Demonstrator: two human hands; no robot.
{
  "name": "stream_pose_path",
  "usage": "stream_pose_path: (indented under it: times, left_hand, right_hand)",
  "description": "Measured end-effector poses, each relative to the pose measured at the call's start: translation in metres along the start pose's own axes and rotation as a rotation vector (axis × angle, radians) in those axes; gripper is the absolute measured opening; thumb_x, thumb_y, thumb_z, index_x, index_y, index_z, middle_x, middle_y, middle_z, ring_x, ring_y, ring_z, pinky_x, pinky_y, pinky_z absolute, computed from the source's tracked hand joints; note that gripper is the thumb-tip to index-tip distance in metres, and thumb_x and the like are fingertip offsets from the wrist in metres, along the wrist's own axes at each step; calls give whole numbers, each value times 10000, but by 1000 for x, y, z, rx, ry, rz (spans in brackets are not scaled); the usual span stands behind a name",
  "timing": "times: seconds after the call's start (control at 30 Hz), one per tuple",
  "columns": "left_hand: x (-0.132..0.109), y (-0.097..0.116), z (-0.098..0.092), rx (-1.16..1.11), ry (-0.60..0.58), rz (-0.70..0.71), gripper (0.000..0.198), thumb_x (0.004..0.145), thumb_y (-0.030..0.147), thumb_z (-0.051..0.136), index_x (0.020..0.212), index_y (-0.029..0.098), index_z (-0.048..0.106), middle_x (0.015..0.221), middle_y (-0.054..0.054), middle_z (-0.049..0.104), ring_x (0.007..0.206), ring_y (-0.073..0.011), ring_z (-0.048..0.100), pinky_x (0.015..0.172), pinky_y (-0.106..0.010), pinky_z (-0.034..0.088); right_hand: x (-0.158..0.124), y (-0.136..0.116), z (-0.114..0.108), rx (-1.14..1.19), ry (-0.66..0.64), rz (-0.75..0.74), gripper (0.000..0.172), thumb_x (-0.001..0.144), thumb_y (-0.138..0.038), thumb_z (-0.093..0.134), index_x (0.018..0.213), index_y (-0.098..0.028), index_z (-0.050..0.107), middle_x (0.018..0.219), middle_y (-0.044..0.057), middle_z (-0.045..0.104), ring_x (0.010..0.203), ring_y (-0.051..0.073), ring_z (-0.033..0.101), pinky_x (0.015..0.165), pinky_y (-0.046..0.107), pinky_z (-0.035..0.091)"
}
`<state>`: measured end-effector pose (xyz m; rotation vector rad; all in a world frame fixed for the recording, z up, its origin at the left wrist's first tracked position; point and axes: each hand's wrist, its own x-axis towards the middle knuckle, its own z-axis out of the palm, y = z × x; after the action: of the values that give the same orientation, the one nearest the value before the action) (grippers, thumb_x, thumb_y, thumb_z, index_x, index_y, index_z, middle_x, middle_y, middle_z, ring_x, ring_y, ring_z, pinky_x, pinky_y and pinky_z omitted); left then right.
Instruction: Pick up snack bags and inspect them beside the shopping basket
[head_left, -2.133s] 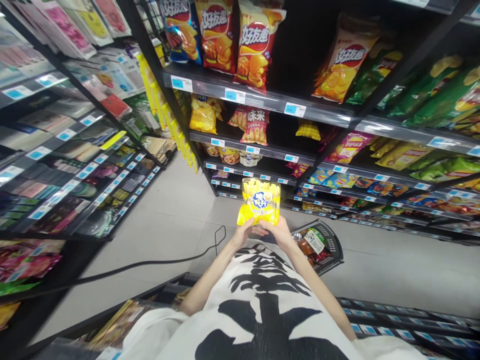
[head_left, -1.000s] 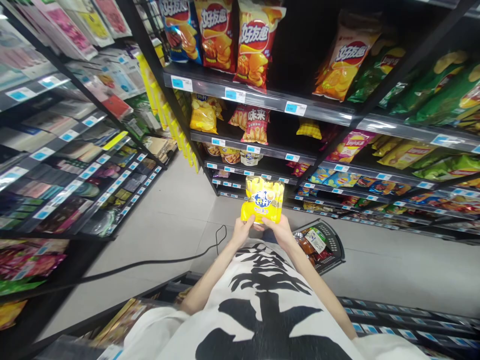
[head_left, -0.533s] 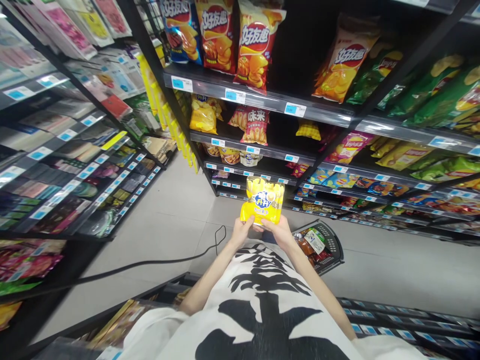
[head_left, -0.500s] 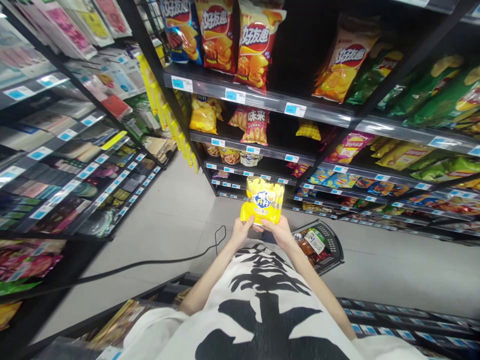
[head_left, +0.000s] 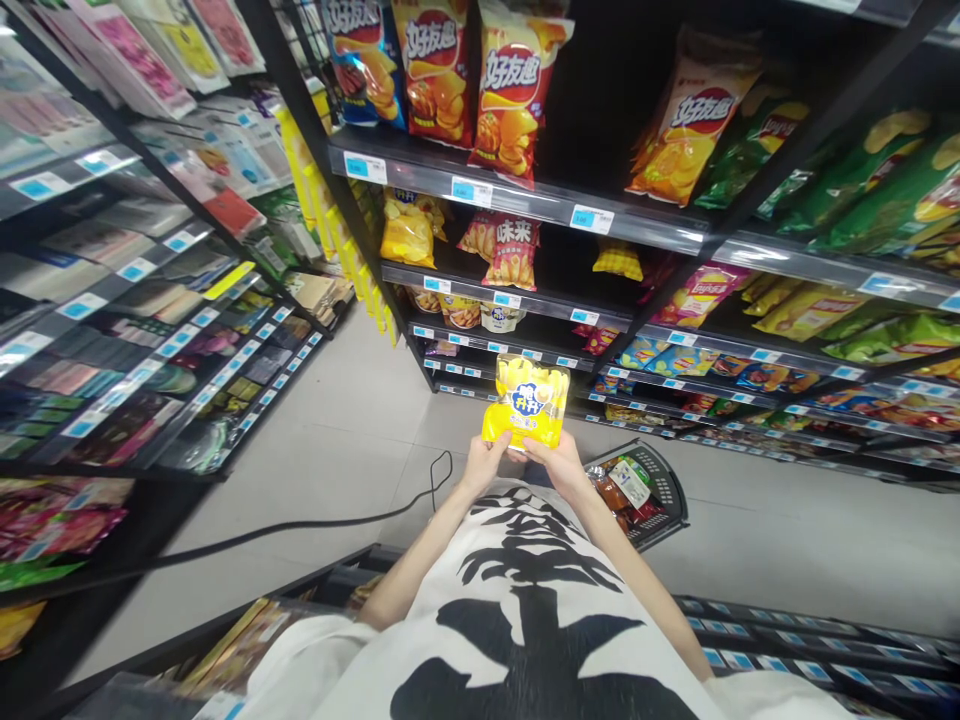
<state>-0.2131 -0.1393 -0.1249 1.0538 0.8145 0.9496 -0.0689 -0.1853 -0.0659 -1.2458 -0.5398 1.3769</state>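
Note:
A yellow snack bag (head_left: 529, 405) with a dark blue logo is held upright in front of my chest. My left hand (head_left: 487, 460) grips its lower left corner, thumb on the front face. At the lower right corner, my right hand (head_left: 559, 462) pinches it the same way. The fingers behind the bag are mostly hidden. Just right of my right forearm, a dark shopping basket (head_left: 664, 485) stands on the floor with packaged food (head_left: 628, 490) inside.
Ahead rises a black shelf rack (head_left: 525, 180) with several rows of chip bags (head_left: 514, 85). Another shelf of small goods (head_left: 150, 300) stands at left. A black cable (head_left: 300, 524) crosses the grey floor (head_left: 337, 400). Low shelves (head_left: 795, 640) lie behind me at right.
The snack bag and both hands stay almost where they were. The bag's front has tilted very slightly, and the view has barely shifted.

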Motion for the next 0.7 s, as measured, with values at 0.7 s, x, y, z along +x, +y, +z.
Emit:
stream_pose_path:
  times: [0.7]
  left_hand:
    - [-1,3,2,27,19,-10,585,847,626,663,948,57,747,659,-112,734,588,-236,707,653,-329,579]
  right_hand:
    - [2,3,-2,-5,-17,-14,597,514,-340,959,1027,-154,717,1027,94,770,863,241,739,797,352,596]
